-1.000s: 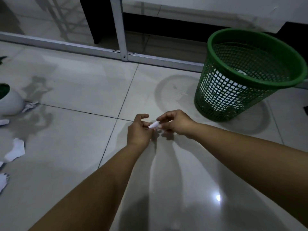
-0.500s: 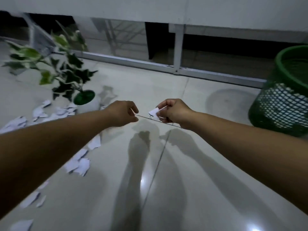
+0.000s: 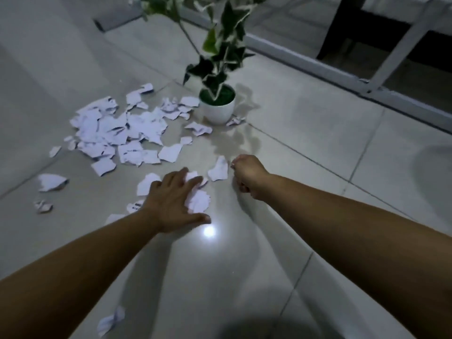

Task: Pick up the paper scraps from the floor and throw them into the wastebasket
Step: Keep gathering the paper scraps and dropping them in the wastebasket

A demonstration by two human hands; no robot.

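Several torn white paper scraps point(image 3: 117, 128) lie scattered on the tiled floor to the left of centre. My left hand point(image 3: 175, 200) is spread flat, fingers apart, over a crumpled scrap point(image 3: 199, 201) near the middle. My right hand point(image 3: 247, 172) is closed in a fist just to the right; a small white sliver of a paper scrap point(image 3: 232, 164) shows at its top. Another scrap point(image 3: 219, 170) lies between the two hands. The wastebasket is out of view.
A white pot with a leafy green plant point(image 3: 217, 108) stands just behind the scraps. A white metal frame rail point(image 3: 342, 77) runs along the floor at the upper right. One loose scrap point(image 3: 110, 321) lies near the bottom edge.
The view has swung left from the green wastebasket to the scrap pile. My left hand has opened and dropped onto scraps on the floor. My right hand stays closed on its scrap.
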